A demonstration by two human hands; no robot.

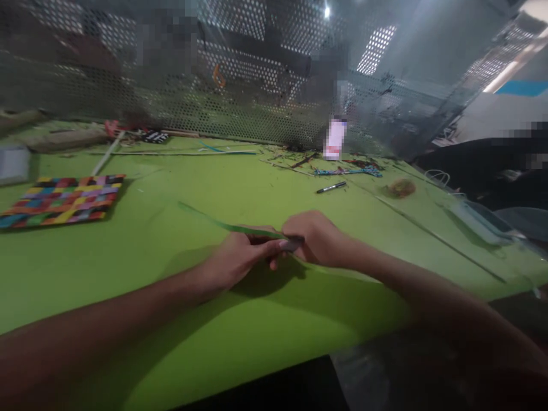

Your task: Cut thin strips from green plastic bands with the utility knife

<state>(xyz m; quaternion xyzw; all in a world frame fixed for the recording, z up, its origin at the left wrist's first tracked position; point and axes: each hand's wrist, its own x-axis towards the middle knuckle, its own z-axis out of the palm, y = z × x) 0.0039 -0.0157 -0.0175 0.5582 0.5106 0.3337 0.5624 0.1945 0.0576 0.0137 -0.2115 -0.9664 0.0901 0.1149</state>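
A thin green strip [214, 221] passes through the fingers of my left hand [240, 255], its free end rising to the left. My left hand is closed on the strip, its thumb pointing right and pressed against a small flat grey piece, like a blade [293, 245]. My right hand [315, 238] is curled in a fist around the other end of that grey piece, and the two hands meet above the table. A paler stretch of strip [338, 273] comes out below my right hand and runs under the wrist. The fingertips of my right hand are hidden.
On the green table [180, 182] a multicoloured woven mat [68, 200] lies at left. A pen [331, 187], a beaded-looking blue strip [349, 172] and scraps lie toward the back, by a perforated metal panel [257, 114]. A long thin stick [436, 237] and a clear container [482, 222] are at right.
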